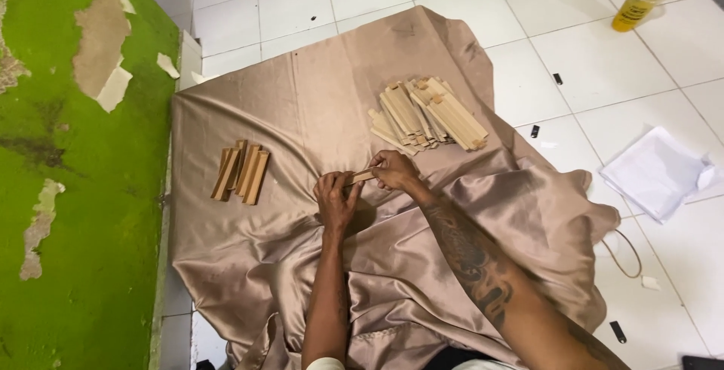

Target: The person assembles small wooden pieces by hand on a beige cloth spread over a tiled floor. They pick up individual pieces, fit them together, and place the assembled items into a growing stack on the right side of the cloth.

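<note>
A short pale wooden stick [363,177] is gripped at both ends over a tan satin cloth [317,106] spread on the floor. My left hand [335,198] closes on its near end, and my right hand [392,168] closes on its far end. Beyond my right hand lies a big heap of similar wooden sticks [426,113]. A small row of several darker sticks [241,172] lies on the cloth to the left of my hands.
A green wall with peeling paint [75,189] runs along the left. White floor tiles [573,61] surround the cloth. A yellow drink cup with a straw [635,6] stands at the far right, and white crumpled paper [658,174] lies right of the cloth.
</note>
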